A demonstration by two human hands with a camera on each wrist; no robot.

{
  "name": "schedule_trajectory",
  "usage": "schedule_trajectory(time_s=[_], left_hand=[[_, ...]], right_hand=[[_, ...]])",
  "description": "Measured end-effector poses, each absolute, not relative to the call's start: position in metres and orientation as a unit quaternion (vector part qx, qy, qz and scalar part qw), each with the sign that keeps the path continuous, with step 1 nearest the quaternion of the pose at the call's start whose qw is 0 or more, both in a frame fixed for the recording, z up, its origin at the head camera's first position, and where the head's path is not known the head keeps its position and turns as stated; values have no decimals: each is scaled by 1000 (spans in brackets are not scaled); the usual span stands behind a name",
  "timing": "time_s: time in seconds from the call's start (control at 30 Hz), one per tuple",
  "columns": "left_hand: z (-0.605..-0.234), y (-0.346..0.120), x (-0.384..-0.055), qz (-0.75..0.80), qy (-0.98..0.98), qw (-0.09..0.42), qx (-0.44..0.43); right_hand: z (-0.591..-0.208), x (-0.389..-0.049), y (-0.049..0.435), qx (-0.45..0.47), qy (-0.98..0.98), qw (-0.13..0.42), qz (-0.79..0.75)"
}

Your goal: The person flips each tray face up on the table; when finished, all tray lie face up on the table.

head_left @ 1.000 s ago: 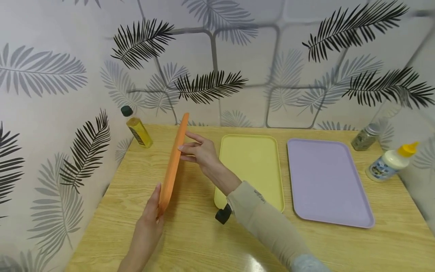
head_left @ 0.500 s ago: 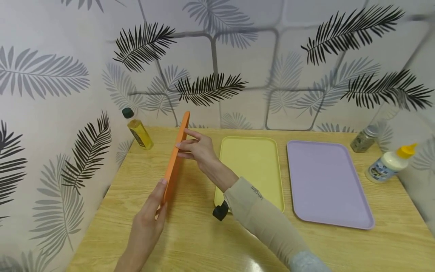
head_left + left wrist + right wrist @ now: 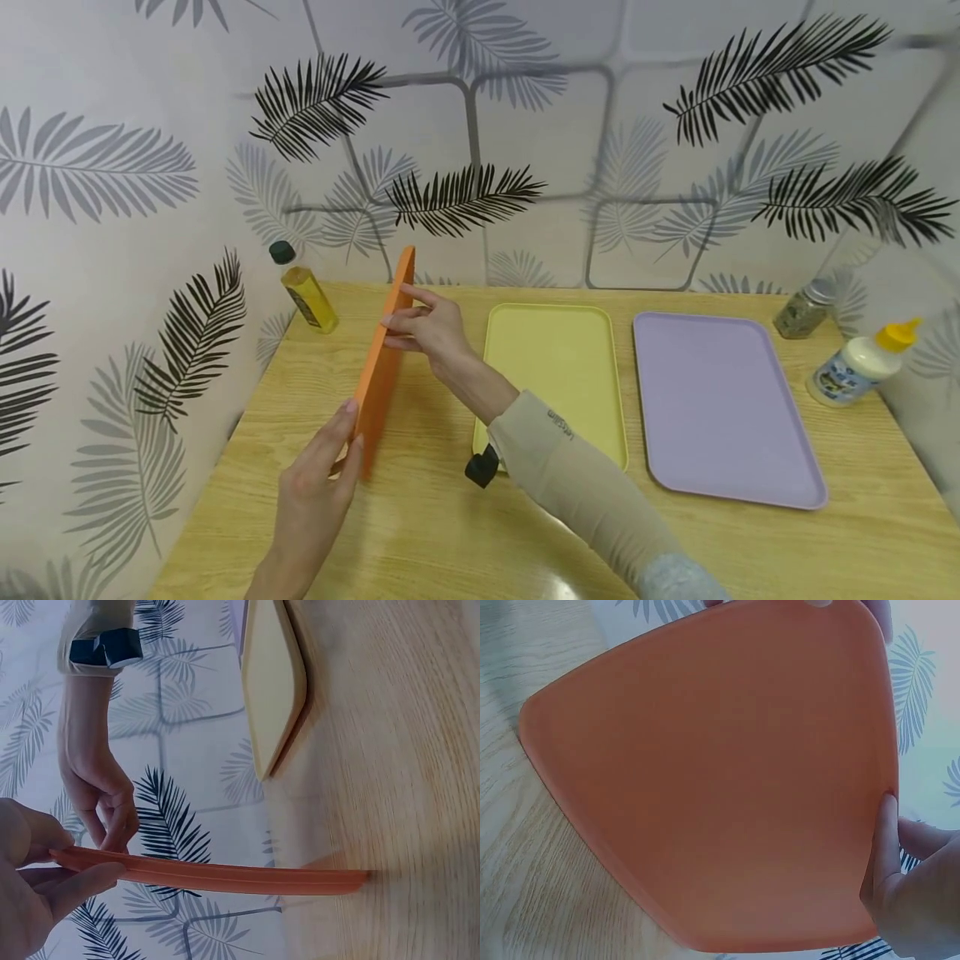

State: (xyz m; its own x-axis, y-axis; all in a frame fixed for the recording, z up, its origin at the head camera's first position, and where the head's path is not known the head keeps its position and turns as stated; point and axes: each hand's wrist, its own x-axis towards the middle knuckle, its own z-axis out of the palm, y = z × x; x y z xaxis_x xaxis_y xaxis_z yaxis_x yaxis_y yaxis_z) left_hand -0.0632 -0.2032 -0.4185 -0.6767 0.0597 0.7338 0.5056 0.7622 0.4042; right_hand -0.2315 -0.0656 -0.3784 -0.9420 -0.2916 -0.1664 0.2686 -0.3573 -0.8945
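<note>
An orange tray (image 3: pixel 384 367) stands on edge at the left of the table, its broad face turned sideways. My left hand (image 3: pixel 318 479) grips its near upper corner, fingers and thumb on opposite sides of the rim. Farther along the upper edge, my right hand (image 3: pixel 435 329) pinches the rim. In the right wrist view the tray's smooth face (image 3: pixel 712 772) fills most of the picture, with the right hand (image 3: pixel 919 889) at the rim. From the left wrist view the tray (image 3: pixel 247 879) appears as a thin strip, its lower edge right at the wood surface.
A yellow tray (image 3: pixel 555 350) lies flat beside the right forearm, with a purple tray (image 3: pixel 727 408) farther right. An oil bottle (image 3: pixel 309 296) stands at the back left. At the right are a jar (image 3: pixel 805 310) and a white yellow-capped bottle (image 3: pixel 858 367). Patterned walls (image 3: pixel 525 125) border the table.
Both hands keep hold of the orange tray. Its near end has turned and shifted slightly, showing more of its right face, and the hands have moved a little left.
</note>
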Motion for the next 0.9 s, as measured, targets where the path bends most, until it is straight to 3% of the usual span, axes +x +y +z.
schedule_trajectory(time_s=[0.13,0.4,0.6,0.9], left_hand=[[-417,-206,-66,-311,-858,387,-134],[-418,-219,-67,-351,-842,405,-58],[-419,-231,-69,-460,-818,345,-6],[-414,-259,-74,-618,-740,222,144]], right_hand=[[-389,-234,-64,-22,587,167,-792],[-466,-227,-54,-39,756,229,-611],[-490,-217,-48,-35,769,220,-599],[-498,-218,-48,-17,743,213,-634]])
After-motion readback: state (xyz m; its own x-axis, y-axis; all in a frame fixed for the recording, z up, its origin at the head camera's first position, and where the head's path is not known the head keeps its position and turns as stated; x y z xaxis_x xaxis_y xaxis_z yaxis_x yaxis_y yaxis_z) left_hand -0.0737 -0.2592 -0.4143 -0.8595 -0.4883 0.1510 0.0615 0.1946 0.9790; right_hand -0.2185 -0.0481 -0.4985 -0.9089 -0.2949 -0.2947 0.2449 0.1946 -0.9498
